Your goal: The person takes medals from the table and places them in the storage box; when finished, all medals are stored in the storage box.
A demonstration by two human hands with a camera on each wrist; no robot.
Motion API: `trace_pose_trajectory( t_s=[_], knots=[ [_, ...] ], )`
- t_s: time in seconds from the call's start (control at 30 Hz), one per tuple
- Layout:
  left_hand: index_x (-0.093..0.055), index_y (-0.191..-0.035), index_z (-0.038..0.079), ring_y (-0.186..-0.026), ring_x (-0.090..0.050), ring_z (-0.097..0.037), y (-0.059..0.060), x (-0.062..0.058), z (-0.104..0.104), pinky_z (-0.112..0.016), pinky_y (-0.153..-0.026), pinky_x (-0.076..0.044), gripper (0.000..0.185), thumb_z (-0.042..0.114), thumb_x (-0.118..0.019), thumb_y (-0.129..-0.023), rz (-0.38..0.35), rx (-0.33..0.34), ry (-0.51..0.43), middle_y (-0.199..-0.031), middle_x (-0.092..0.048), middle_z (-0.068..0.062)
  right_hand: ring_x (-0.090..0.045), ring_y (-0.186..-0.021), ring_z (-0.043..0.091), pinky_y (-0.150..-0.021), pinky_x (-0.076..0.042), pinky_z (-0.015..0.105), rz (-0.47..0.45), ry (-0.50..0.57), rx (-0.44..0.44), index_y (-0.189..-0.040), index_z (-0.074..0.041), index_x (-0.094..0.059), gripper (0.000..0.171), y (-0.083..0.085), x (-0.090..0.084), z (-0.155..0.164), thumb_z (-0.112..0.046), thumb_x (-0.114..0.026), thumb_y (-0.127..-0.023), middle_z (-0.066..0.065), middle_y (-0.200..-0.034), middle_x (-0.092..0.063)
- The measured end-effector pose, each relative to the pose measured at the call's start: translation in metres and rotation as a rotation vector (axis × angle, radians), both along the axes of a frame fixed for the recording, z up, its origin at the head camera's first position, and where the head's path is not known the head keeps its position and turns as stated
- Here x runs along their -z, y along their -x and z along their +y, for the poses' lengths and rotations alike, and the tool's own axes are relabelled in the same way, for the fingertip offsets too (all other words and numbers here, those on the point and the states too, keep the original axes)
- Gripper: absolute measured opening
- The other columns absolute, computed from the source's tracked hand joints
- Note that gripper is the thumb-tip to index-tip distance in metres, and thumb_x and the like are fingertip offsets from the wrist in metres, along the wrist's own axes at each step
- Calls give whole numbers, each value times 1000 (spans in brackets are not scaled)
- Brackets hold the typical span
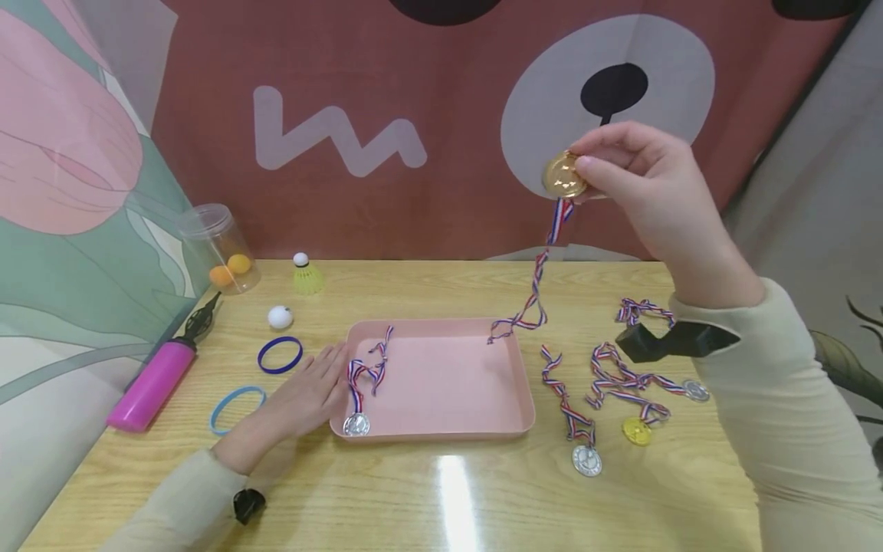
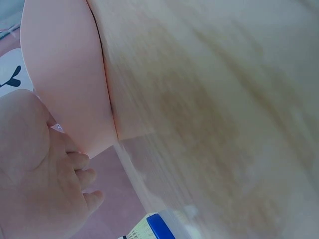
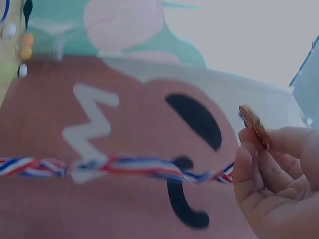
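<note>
High over the right part of the table, my right hand (image 1: pixel 638 172) pinches a gold medal (image 1: pixel 564 176) between thumb and fingers. Its twisted red, white and blue ribbon (image 1: pixel 536 280) hangs down, with the lower end over the right rim of a pink tray (image 1: pixel 441 383). In the right wrist view the medal (image 3: pixel 253 125) shows edge-on between the fingertips. My left hand (image 1: pixel 306 391) has straight fingers and rests against the tray's left side. Inside the tray at the left lies a silver medal (image 1: pixel 356 424) with a crumpled ribbon (image 1: pixel 366 374).
Right of the tray lie a silver medal (image 1: pixel 587 461), a yellow-gold medal (image 1: pixel 637 431), another silver medal (image 1: pixel 695 390) and tangled ribbons. To the left are blue rings (image 1: pixel 280 355), a white ball (image 1: pixel 280 317), a shuttlecock (image 1: pixel 306 276), a pink pump (image 1: pixel 155 383) and a clear jar (image 1: pixel 207 230) holding orange balls.
</note>
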State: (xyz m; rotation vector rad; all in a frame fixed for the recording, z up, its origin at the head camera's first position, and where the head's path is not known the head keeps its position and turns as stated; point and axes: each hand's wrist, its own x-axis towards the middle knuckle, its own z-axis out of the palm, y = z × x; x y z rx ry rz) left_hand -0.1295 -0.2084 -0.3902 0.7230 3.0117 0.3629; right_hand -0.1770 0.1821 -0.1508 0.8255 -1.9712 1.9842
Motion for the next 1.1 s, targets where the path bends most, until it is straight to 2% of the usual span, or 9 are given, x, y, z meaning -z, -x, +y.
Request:
trace_pose_trajectory(
  t_s=[0.2,0.37,0.5,0.63,0.9,1.1],
  knots=[
    [-20,-142,-7,-134,-17,-38,0,-1,0,-52,-108,-15,54,24,-31,-100,-3,1,-2,-148,-19,-21,-57,-75,20,-66,-49,22,36,-124,-69,-99,2,-65,14,-9,4,-29,1,-62,-85,13,-86,-63],
    [-20,-143,-7,-134,-17,-37,0,-1,0,-51,-108,-15,54,24,-30,-100,-4,-2,-4,-148,-19,-21,-58,-77,22,-67,-52,24,61,-252,-114,-103,1,-63,16,-12,13,-52,1,-59,-88,13,-89,-63],
    [-20,-142,-7,-134,-18,-38,0,0,0,-52,-107,-16,54,24,-31,-100,4,0,0,-147,-20,-21,-60,-80,24,-72,-54,31,26,-299,-175,-106,1,-61,18,-12,19,-69,0,-58,-89,14,-93,-63],
    [-20,-142,-8,-134,-18,-38,1,1,0,-52,-107,-16,54,24,-32,-100,11,4,7,-147,-20,-21,-59,-81,24,-72,-53,32,7,-326,-215,-106,-1,-62,18,-12,24,-85,-2,-60,-88,12,-95,-63],
    [-21,-142,-7,-134,-18,-38,2,1,1,-52,-107,-16,54,24,-33,-100,3,0,-1,-147,-20,-21,-59,-82,21,-74,-51,34,29,-356,-259,-107,-2,-62,19,2,38,-116,-3,-60,-88,7,-96,-64],
    [-21,-142,-7,-134,-18,-38,2,0,1,-52,-107,-16,53,23,-33,-99,8,4,-5,-147,-20,-21,-59,-76,22,-71,-52,36,-46,-406,-263,-108,-3,-63,21,16,63,-138,-3,-61,-87,6,-97,-64]
  ],
)
